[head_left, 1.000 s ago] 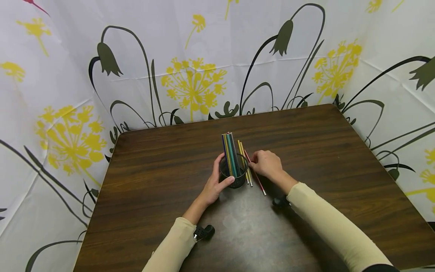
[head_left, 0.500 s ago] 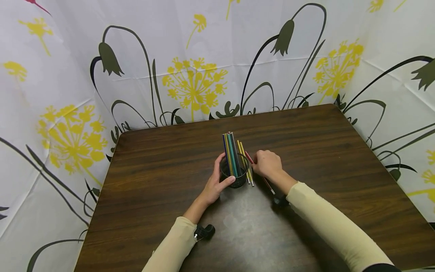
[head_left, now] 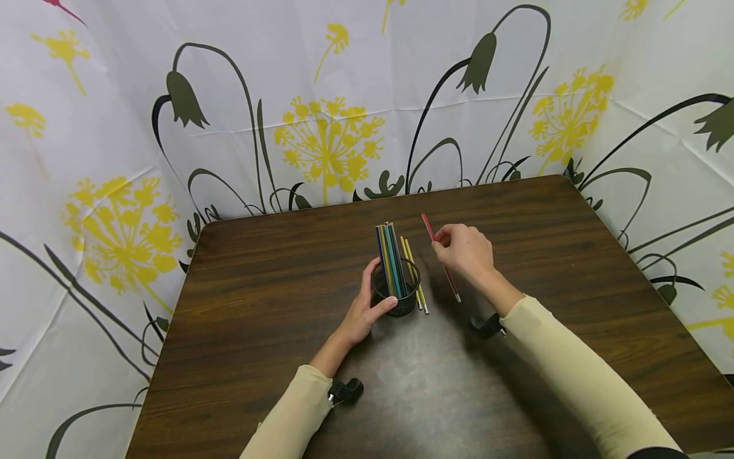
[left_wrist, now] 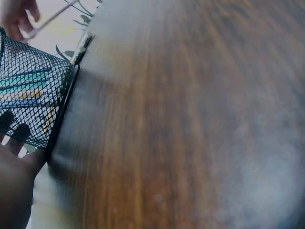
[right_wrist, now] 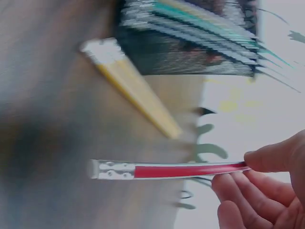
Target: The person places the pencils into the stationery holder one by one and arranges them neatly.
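Observation:
A black mesh pencil cup (head_left: 401,307) stands upright on the table, holding several pencils (head_left: 390,255) in blue, yellow, teal and dark colours. My left hand (head_left: 367,311) grips its side, thumb across the front; the left wrist view catches the mesh wall (left_wrist: 33,90) close up. To the right of the cup, my right hand (head_left: 467,252) pinches a red pencil (right_wrist: 181,171) between thumb and fingers. Its white eraser end points toward me, and the shaft slants away to the upper left. Two yellow pencils (head_left: 423,299) lie side by side against the cup's right side.
The dark wood-grain table (head_left: 258,287) extends to both sides of the hands. A white curtain (head_left: 355,76) printed with yellow and dark green flowers hangs behind its far edge. A small black camera (head_left: 346,391) is strapped at the left wrist, another (head_left: 486,326) at the right.
My right hand has lifted the red pencil and carried it away from me and slightly right, off the spot beside the yellow pencils. My left hand and the cup have stayed in place.

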The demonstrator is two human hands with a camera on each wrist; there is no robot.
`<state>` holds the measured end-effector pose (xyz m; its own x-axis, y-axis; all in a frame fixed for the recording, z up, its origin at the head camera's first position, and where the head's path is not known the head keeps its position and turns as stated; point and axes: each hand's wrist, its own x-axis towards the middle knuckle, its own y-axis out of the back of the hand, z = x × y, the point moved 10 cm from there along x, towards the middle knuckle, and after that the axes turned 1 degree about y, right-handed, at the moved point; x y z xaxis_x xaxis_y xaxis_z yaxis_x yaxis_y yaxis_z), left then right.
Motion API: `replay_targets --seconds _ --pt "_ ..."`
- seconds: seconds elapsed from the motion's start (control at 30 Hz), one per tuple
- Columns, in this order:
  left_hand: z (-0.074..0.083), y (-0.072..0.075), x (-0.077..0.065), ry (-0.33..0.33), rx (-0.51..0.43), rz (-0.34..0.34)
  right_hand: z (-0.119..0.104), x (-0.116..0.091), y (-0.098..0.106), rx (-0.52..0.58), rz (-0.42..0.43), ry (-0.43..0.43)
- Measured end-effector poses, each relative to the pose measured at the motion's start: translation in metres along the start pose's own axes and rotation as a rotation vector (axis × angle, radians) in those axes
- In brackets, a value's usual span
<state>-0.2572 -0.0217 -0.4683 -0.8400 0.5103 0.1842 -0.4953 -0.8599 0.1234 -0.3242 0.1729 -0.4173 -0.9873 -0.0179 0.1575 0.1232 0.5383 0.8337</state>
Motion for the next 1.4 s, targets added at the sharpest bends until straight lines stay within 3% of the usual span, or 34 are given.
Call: replay_targets --seconds 0.3,0.5,0.77,1.0,1.4 --pt "0.001 0.001 0.000 -0.007 0.018 0.008 -0.049 -0.006 0.054 0.219 0.239 0.173" --pt "0.002 0.001 0.000 -0.001 0.024 0.014 -0.077 -0.017 0.067 0.392 0.299 0.292" --pt "0.002 0.001 0.000 0.011 0.040 0.009 -0.091 -0.028 0.039 0.463 0.188 0.343" --pt "0.000 0.000 -0.002 0.012 0.031 -0.007 -0.093 -0.038 0.008 0.436 0.088 0.349" --pt "0.001 0.001 -0.002 0.031 0.065 0.007 -0.088 -0.046 -0.021 0.368 0.026 0.331"
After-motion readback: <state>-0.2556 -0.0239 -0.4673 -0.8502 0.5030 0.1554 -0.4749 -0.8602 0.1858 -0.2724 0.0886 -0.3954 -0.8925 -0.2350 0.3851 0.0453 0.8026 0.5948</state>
